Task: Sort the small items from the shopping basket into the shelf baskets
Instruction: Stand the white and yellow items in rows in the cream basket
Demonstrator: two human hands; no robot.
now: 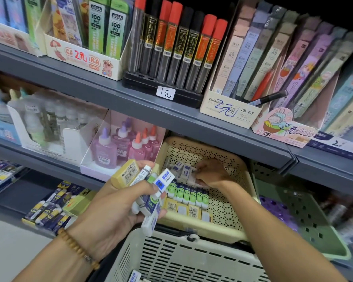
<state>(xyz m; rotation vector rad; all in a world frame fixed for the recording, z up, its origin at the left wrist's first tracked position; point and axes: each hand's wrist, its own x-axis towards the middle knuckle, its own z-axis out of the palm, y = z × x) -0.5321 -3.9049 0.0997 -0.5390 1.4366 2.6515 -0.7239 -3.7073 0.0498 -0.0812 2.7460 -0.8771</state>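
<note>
The left hand (118,202) is palm up with its fingers curled round a bunch of small erasers: a yellow block eraser (125,173) and some white erasers with blue labels (153,202). Their long sides point up and away, toward the shelf. The right hand (209,174) reaches down into the cream plastic shelf basket with little holes (228,204), with its fingers pinching a white eraser there. In that basket, a row of green and white erasers (186,193) stands on end, side by side. A row of yellow erasers (189,210) lies in front. The cream slotted shopping basket (181,259) is just below the hands. A green plastic basket (306,216) sits to the right. The grey metal shelf (114,92) above holds pencil-lead tubes (177,45).
</note>
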